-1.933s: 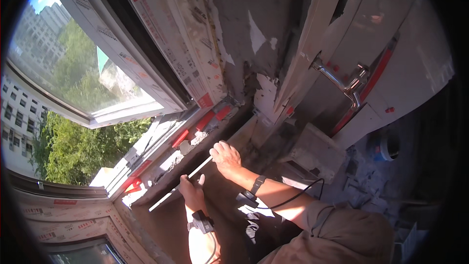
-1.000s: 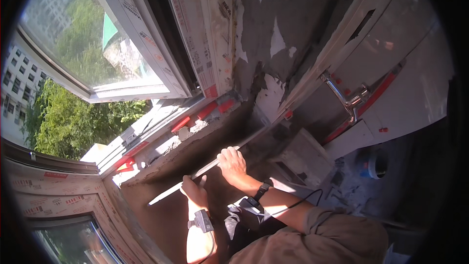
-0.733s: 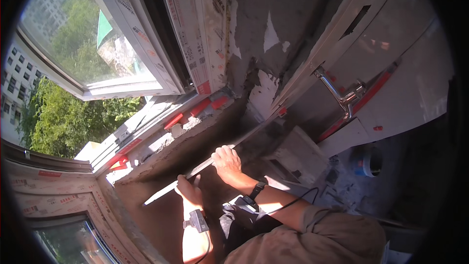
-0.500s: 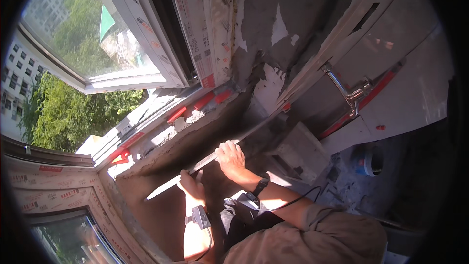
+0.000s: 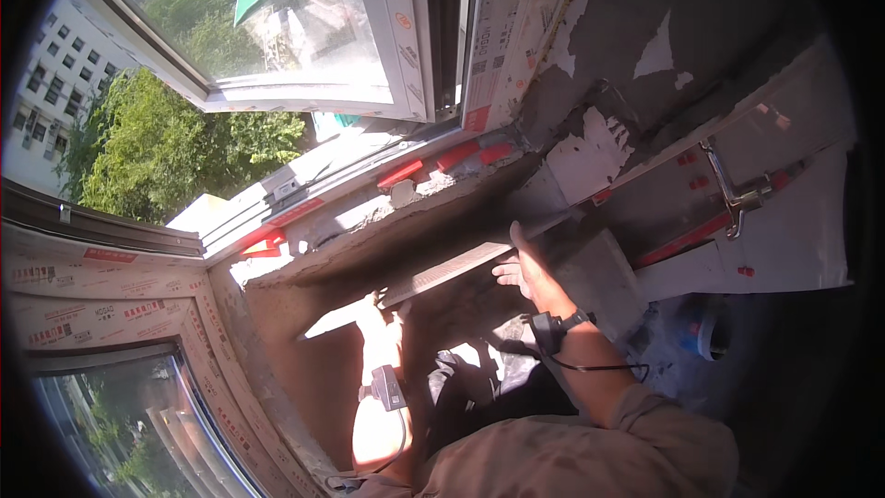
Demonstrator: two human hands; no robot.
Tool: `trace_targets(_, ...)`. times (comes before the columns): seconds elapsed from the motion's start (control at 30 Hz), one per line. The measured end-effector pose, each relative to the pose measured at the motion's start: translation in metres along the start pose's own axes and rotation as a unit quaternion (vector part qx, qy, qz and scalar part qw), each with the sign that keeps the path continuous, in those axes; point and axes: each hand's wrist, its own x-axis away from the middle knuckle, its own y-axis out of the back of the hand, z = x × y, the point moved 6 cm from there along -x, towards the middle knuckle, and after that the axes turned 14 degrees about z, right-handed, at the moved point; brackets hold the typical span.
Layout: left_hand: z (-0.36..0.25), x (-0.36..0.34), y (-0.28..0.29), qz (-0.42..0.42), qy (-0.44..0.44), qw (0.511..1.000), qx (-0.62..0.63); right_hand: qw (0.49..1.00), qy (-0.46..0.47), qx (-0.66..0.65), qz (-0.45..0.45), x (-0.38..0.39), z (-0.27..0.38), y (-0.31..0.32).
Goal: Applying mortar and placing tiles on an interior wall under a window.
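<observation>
A long, narrow, pale tile strip [image 5: 452,272] lies slantwise in front of me, below the window ledge, its finely ribbed face showing. My left hand [image 5: 380,321] is closed round its left part, with the fingertips over the upper edge. At the strip's right end, my right hand [image 5: 527,269] has its thumb raised and fingers spread; the thumb is beside the end, and I cannot tell whether the palm presses on it. Brown, rough wall [image 5: 277,373] surrounds the strip's left tip.
An open window sash [image 5: 406,46] hangs above the rough ledge [image 5: 359,235], which has red blocks [image 5: 401,174] along it. To the right are a chrome tap [image 5: 735,194], a pale slab [image 5: 599,272] and a bucket [image 5: 705,327]. A cable [image 5: 608,367] trails from my right wrist.
The strip has tilted, so its ribbed face now shows broadly. My right hand has loosened from its grip on top and spread its fingers at the right end. The view has shifted.
</observation>
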Motion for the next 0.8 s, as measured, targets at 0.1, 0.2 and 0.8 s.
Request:
trace_targets(0.1, -0.03, 0.017, -0.008, 0.043, -0.291, 0.862, -0.413, 1.0, -0.012, 0.015, -0.02, -0.026, -0.005, 0.008)
trace_targets(0.2, -0.027, 0.043, -0.022, 0.069, -0.441, 0.634, -0.632, 1.0, -0.019, -0.021, -0.014, -0.037, -0.017, 0.007)
trace_targets(0.8, 0.093, 0.009, 0.104, -0.031, 0.115, 0.993, -0.008, 0.996, 0.024, -0.07, -0.057, 0.027, -0.061, 0.032)
